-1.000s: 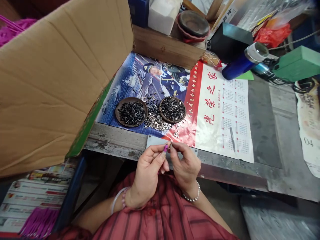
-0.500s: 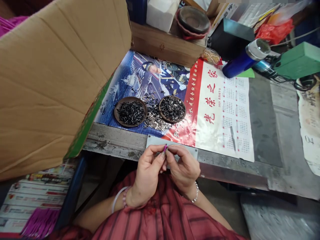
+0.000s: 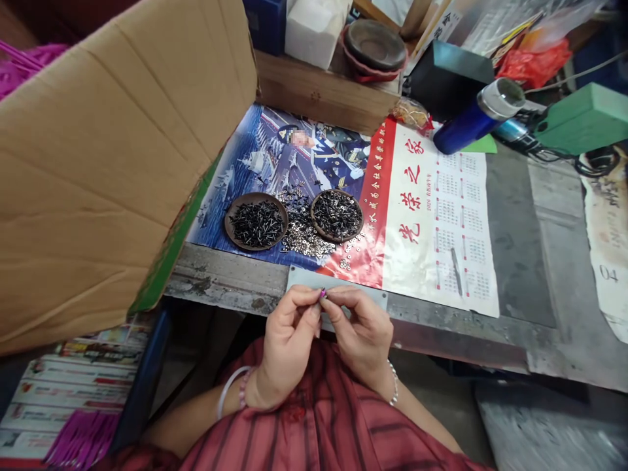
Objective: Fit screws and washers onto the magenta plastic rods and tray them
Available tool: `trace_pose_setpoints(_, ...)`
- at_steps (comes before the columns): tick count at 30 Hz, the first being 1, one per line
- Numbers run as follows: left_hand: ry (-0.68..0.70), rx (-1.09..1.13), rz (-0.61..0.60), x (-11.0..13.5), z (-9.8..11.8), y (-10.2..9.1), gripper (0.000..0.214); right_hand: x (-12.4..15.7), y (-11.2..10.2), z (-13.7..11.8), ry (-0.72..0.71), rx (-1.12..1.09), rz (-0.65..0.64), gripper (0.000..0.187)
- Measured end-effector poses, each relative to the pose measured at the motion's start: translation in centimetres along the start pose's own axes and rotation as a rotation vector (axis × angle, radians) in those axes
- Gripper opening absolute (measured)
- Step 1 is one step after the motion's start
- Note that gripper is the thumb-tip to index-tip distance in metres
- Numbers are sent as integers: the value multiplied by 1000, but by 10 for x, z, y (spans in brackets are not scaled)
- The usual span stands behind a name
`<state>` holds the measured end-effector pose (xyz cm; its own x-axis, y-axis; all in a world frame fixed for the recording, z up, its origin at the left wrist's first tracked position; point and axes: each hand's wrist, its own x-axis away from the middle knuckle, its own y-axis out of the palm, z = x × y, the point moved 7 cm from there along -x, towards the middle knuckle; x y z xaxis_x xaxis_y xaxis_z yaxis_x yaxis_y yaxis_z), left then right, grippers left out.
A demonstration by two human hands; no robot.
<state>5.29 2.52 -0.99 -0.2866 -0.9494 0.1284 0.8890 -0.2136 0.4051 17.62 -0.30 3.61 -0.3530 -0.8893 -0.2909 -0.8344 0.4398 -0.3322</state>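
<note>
A small purple piece [image 3: 322, 294] is held just above the near edge of the table [image 3: 220, 282], in front of the person's lap, pinched between the fingertips of both hands. The left hand [image 3: 287, 343] is closed narrowly on it from the left with thumb and forefinger; the right hand [image 3: 360, 333] is closed on its other end in the same pinch. Whether a screw or washer is also held there cannot be told, as the parts are too small.

Just beyond the hands a pale metal plate [image 3: 343, 293] is seen lying on the table edge. Farther off, on a calendar poster [image 3: 441, 216], two brown dishes are set side by side: the left dish [image 3: 256, 221] is heaped with dark screws, and the right dish [image 3: 337, 215] is filled with dark small parts. Between and before them a loose heap of bright washers [image 3: 304, 237] is spread.

With both dishes full and the heap large, the work is judged to be far from finished; no finished pieces can be made out on the table. A bundle of purple pieces [image 3: 81, 438] is seen low on the left, under a large cardboard flap [image 3: 108, 163].
</note>
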Motion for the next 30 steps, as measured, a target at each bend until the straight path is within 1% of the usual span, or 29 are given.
trace_pose_setpoints(2,15,-63,12,1,4,0,11,-1,-2,-4,-13,58,-2,9)
trace_pose_setpoints(4,31,-105,14,2,7,2,12,-1,-2,-4,3,68,-6,8)
trace_pose_setpoints(8,53,-122,-1,5,9,3,11,1,-4,-2,25,86,-7,11)
trace_pose_setpoints(13,61,-161,6,9,6,3,12,5,-5,-13,-105,218,11,13)
trace_pose_setpoints(17,66,-189,28,11,5,4,10,7,-6,-16,-147,308,16,15)
trace_pose_setpoints(20,66,-199,31,13,4,7,8,8,-6,-15,-144,355,-1,22)
trace_pose_setpoints(25,39,-219,15,17,1,12,12,8,-3,-11,-141,436,-19,39)
trace_pose_setpoints(27,46,-206,14,18,2,13,11,8,-2,-9,-139,433,-14,41)
trace_pose_setpoints(30,67,-193,10,17,7,15,9,9,-2,-5,-100,307,-31,39)
